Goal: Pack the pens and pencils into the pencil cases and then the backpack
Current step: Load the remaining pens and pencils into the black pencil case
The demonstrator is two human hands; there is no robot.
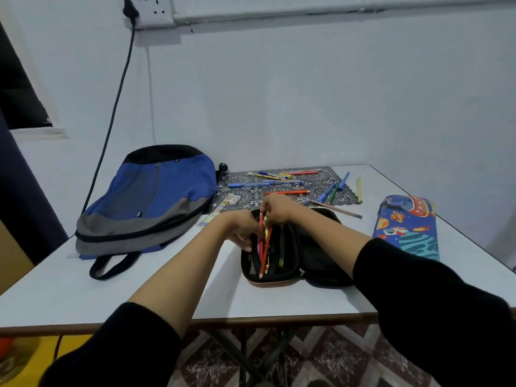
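A black pencil case [312, 255] lies unzipped and spread flat at the table's near middle. My right hand [276, 208] grips a bunch of red and yellow pencils [264, 247] by their tops, their tips down in the case's left half. My left hand [244, 229] rests on that half's left edge, fingers at the mesh pocket. Several loose pens and pencils [282, 184] lie on a patterned mat [279, 185] behind the case. A blue space-print pencil case [407, 227] lies shut at the right. The blue and grey backpack [148, 202] lies flat at the left.
A white eraser [235, 200] and a ruler [216, 213] lie between the backpack and the mat. The table [111, 289] meets the wall at the back. A black cable [111, 121] hangs from a wall socket down behind the backpack.
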